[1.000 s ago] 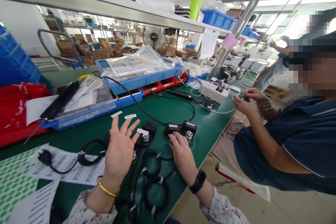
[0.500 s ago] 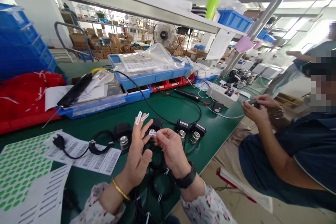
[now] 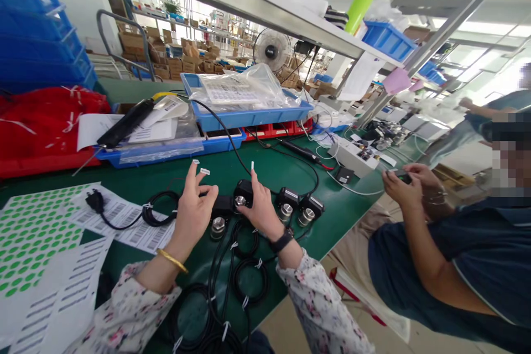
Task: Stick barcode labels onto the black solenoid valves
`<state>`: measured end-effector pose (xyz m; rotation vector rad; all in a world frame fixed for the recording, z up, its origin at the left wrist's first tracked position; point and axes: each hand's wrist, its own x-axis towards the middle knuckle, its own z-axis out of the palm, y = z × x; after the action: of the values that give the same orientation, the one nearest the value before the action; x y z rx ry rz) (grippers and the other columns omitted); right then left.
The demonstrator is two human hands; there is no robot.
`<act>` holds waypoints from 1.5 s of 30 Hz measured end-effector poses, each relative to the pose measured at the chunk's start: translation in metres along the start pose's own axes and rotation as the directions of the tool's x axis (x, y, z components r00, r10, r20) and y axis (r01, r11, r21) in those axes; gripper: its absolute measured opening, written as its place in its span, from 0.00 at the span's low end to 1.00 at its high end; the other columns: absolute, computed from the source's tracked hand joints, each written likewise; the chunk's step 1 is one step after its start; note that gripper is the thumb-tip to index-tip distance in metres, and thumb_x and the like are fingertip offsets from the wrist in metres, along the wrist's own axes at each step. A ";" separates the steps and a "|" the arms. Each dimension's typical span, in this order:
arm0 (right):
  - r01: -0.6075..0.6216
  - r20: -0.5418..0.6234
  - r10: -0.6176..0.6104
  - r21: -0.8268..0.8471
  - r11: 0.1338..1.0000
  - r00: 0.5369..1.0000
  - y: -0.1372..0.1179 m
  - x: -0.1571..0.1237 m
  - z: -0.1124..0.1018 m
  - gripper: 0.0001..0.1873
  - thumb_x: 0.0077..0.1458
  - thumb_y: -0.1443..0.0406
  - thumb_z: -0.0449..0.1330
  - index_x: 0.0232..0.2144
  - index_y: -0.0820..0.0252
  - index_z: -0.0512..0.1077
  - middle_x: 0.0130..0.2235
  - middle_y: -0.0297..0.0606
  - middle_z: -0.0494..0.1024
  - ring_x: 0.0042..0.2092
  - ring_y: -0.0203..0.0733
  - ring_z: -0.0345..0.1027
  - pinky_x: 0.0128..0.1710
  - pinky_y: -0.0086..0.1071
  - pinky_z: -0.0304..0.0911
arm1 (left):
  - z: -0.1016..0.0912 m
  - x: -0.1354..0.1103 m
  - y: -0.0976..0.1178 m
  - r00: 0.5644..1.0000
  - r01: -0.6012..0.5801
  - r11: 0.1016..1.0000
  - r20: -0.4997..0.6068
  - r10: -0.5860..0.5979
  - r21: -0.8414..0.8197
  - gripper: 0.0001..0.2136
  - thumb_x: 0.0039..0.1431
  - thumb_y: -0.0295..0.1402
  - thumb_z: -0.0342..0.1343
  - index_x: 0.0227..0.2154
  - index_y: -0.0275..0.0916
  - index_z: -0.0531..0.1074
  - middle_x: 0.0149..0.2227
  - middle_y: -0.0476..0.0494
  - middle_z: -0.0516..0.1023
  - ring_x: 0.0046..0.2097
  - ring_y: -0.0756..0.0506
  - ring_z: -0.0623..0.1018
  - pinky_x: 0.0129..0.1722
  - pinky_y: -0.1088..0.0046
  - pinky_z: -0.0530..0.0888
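Note:
My left hand [image 3: 194, 211] has small white labels [image 3: 204, 171] stuck on its raised fingertips. Its thumb and a finger close on the edge of a black boxy device [image 3: 223, 206] with a round silver metal fitting. Beside it, my right hand [image 3: 262, 207] has its thumb against a second black device [image 3: 242, 192] with a similar fitting; its other fingers are partly hidden behind. A narrow white label [image 3: 252, 166] stands on the raised right index fingertip. Two more such devices [image 3: 287, 202] sit just right of my right hand. Coiled black cables [image 3: 251, 279] lie below.
Sheets of green dots [image 3: 41, 232] and barcode labels [image 3: 139, 235] lie at left, with a black plug [image 3: 95, 201]. Behind stand blue trays [image 3: 257, 116] and a red bag [image 3: 45, 127]. A co-worker [image 3: 431, 254] sits at right, handling a small dark part.
My hands have moved apart. The label pinched between them now appears on my right index fingertip. The leftmost device has shifted right beside the second one, and my hands have come down to them.

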<state>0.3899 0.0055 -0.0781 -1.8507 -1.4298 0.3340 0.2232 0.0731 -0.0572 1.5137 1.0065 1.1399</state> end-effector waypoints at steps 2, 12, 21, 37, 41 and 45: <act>-0.007 0.038 0.006 0.036 0.999 0.999 0.008 0.006 0.002 0.59 0.37 0.70 0.68 0.65 0.56 0.38 0.54 0.45 0.66 0.54 0.54 0.58 0.56 0.48 0.53 | 0.006 -0.002 -0.002 0.999 0.041 0.999 0.009 -0.041 -0.022 0.36 0.54 0.40 0.55 0.63 0.45 0.45 0.55 0.34 0.66 0.43 0.46 0.75 0.39 0.69 0.75; 0.099 0.034 -0.107 0.183 0.978 0.994 0.024 0.012 -0.012 0.52 0.44 0.77 0.58 0.64 0.48 0.37 0.45 0.38 0.71 0.45 0.45 0.66 0.48 0.44 0.64 | 0.032 -0.003 0.003 0.990 0.129 0.990 0.067 -0.124 -0.061 0.33 0.55 0.36 0.54 0.62 0.40 0.49 0.52 0.34 0.71 0.54 0.42 0.70 0.47 0.66 0.70; 0.262 -0.057 -0.256 0.252 0.932 0.965 0.034 -0.043 -0.032 0.45 0.51 0.78 0.51 0.64 0.43 0.37 0.55 0.37 0.66 0.56 0.43 0.58 0.56 0.45 0.61 | 0.057 -0.016 0.002 0.888 0.158 0.984 0.446 -0.107 -0.079 0.32 0.56 0.40 0.54 0.62 0.45 0.49 0.64 0.40 0.53 0.57 0.38 0.66 0.35 0.73 0.75; -0.110 -0.246 0.448 0.767 0.632 0.859 0.013 -0.048 -0.069 0.09 0.44 0.61 0.66 0.25 0.61 0.72 0.21 0.31 0.70 0.24 0.34 0.63 0.25 0.28 0.61 | 0.087 -0.008 -0.007 0.830 0.501 0.797 0.446 -0.334 -0.336 0.29 0.47 0.36 0.63 0.54 0.43 0.65 0.50 0.41 0.70 0.37 0.48 0.75 0.22 0.80 0.74; -0.166 -0.173 0.468 0.783 0.599 0.867 0.011 -0.042 -0.063 0.11 0.40 0.61 0.67 0.25 0.64 0.74 0.21 0.33 0.72 0.22 0.32 0.62 0.23 0.27 0.59 | 0.087 -0.008 -0.009 0.801 0.540 0.758 0.500 -0.329 -0.367 0.21 0.49 0.38 0.62 0.46 0.38 0.73 0.46 0.40 0.74 0.37 0.47 0.75 0.27 0.77 0.76; -0.183 -0.157 0.507 0.811 0.556 0.848 0.012 -0.038 -0.059 0.19 0.38 0.61 0.68 0.35 0.64 0.75 0.21 0.31 0.72 0.22 0.32 0.61 0.24 0.27 0.59 | 0.086 -0.010 -0.012 0.812 0.524 0.757 0.497 -0.306 -0.391 0.21 0.49 0.40 0.62 0.46 0.39 0.74 0.48 0.40 0.74 0.39 0.47 0.75 0.28 0.77 0.76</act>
<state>0.4219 -0.0544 -0.0553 -1.3261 -0.4635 0.6415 0.3039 0.0482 -0.0796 0.9527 0.6357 0.6447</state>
